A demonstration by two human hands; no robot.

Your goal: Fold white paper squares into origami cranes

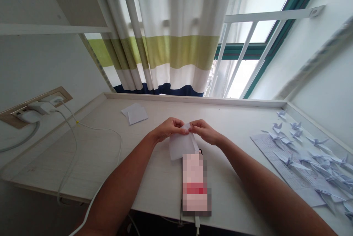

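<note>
A white sheet of paper (182, 145) is held up by its top corner between my two hands, above the desk. My left hand (172, 127) pinches that corner from the left, thumb and fingers closed. From the right, my right hand (203, 130) pinches the same corner, its fingertips close to those of the left. Just below the paper lies a phone (195, 184), its screen blurred out and a white cable at its lower end. The paper's lower edge hangs near the phone's top.
Several folded paper cranes (289, 160) cover a printed sheet (266, 151) at the right. Loose white paper squares (137, 113) lie back left. White cables run from a wall socket (35, 107) across the left of the desk (91, 155). A striped curtain (182, 52) hangs behind.
</note>
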